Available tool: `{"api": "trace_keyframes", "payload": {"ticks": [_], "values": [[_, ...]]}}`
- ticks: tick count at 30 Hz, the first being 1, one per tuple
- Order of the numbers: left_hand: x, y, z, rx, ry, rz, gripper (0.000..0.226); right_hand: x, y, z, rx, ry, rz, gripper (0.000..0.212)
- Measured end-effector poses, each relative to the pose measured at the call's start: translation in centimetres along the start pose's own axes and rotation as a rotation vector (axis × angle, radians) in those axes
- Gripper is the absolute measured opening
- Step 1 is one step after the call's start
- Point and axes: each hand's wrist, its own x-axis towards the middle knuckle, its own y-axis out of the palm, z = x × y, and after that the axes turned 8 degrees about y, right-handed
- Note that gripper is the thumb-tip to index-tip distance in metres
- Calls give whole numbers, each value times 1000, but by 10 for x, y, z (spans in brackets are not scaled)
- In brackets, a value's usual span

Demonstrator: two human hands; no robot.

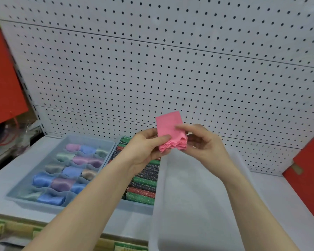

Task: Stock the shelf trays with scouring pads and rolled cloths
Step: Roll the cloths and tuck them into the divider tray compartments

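Right under my forearms an empty pale translucent plastic tray is sitting at 6 o'clock, waiting. I'm rolling a folded pink cloth mid-air, so I'd say this is the cloth step. My left hand is pinching its lower edge, my right hand is gripping the top side. Next it probably needs tightening, then lowering into that tray, beside the green-and-red scouring pads at 9 o'clock.
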Motion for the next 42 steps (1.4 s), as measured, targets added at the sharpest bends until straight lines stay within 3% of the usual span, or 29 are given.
{"api": "trace_keyframes", "payload": {"ticks": [2, 5, 8, 11, 14, 17, 21, 25, 28, 31, 35, 39, 42], "values": [[-3, 1, -2, 29, -19, 22, 21, 2, 2, -3, -100, -9, -111, 29], [-4, 2, 4, 326, 63, -91, 38, 4, 0, 0, -114, 13, -246, 14], [-3, 1, 9, 556, 191, -74, 59, 4, -3, 3, -1, 100, -223, 7], [-4, 5, 12, 460, 200, 86, 57, 3, 0, 6, 110, 195, -191, 7], [-3, 9, 13, 373, 229, 30, 29, 3, 0, 6, 154, 243, -173, 8], [-4, 8, 13, 325, 268, -2, 22, -1, -3, 3, 205, 328, -49, 19], [-6, 6, 14, 293, 330, 45, 14, -4, -6, 2, 269, 282, 41, 20], [-7, 5, 15, 269, 333, 72, 29, -2, -4, 2, 358, 273, 20, 36], [-8, 5, 14, 134, 233, 68, 16, 3, -2, -5, 319, 241, -22, 46], [-8, -1, 20, 210, 102, 64, 49, 8, 1, -12, 161, 151, -39, 54], [-12, -11, 32, 249, 140, -27, 20, 11, 10, -16, 79, 130, 8, 46], [-19, -26, 37, 266, 215, -103, 20, 14, 15, -15, 355, 412, 211, 29], [-29, -38, 39, 264, 259, -160, 17, 16, 32, -21, 223, 448, 381, 31]]}}
